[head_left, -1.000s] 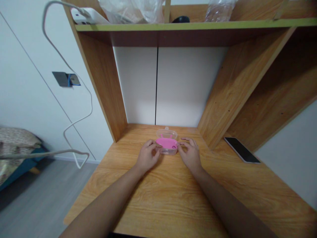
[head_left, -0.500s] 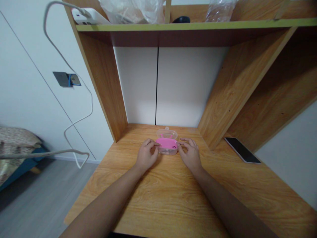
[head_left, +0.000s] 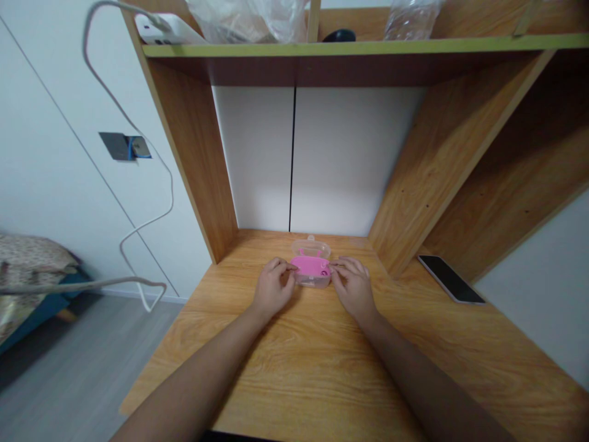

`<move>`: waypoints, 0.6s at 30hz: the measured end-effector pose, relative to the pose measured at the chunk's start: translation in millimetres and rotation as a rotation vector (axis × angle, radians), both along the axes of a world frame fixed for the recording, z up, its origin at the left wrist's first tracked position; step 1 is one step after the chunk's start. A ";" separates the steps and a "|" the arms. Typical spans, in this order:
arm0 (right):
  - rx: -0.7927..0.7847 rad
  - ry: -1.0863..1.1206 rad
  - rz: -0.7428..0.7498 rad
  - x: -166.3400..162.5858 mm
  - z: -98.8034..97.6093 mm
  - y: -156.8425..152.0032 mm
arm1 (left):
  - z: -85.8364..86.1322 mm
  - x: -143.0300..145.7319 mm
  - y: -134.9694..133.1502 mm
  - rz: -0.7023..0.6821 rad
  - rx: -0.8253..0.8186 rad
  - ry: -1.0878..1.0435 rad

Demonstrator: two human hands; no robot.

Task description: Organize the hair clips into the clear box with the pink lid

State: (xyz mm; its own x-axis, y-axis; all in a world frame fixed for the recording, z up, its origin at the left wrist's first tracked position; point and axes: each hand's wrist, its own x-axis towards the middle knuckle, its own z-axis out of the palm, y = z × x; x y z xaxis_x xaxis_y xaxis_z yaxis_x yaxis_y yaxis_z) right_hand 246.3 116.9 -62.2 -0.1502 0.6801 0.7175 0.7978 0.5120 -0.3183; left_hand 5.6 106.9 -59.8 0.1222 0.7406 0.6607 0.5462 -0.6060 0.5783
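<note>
A small clear plastic box [head_left: 311, 283] sits on the desk between my hands, its see-through lid [head_left: 311, 248] tipped open toward the back, with a pink handle on it. A flat pink tray [head_left: 308, 266] lies level at the top of the box, with a small dark round mark near its right end. My left hand [head_left: 275, 286] has thumb and fingers closed at the tray's left end. At the right end my right hand [head_left: 355, 286] pinches the tray's edge. What is inside the box under the tray is hard to make out.
A dark-screened phone [head_left: 451, 279] lies on the wooden desk [head_left: 294, 362] at the right. Side panels and a shelf [head_left: 322, 49] frame the workspace; the shelf bears a power strip [head_left: 168, 29] and plastic bags [head_left: 248, 21]. A white cable [head_left: 171, 190] hangs at the left.
Both hands stay at the tray's ends. My right fingers have drawn slightly closer together at the right end; the box has hardly moved.
</note>
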 end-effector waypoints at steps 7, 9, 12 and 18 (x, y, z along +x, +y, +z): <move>0.018 0.019 0.003 -0.9 -1.6 -2.2 | 4.8 -13.4 5.7 0.073 0.010 0.123; 0.011 0.035 -0.004 -0.4 -0.9 -3.0 | 7.1 -24.8 11.2 0.120 -0.019 0.287; 0.003 0.043 -0.002 1.3 0.5 -4.0 | 9.4 -42.3 19.3 0.076 -0.091 0.550; 0.007 0.049 -0.002 3.3 1.9 -5.3 | 12.2 -57.1 20.3 -0.066 -0.142 0.669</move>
State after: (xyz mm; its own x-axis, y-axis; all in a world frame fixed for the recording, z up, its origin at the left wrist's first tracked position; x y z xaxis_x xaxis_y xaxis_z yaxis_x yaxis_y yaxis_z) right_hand 249.6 111.6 -60.3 -0.1133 0.6756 0.7286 0.7822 0.5128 -0.3538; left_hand -51.4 127.2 -47.6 0.5179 0.7914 0.3248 0.7782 -0.5935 0.2052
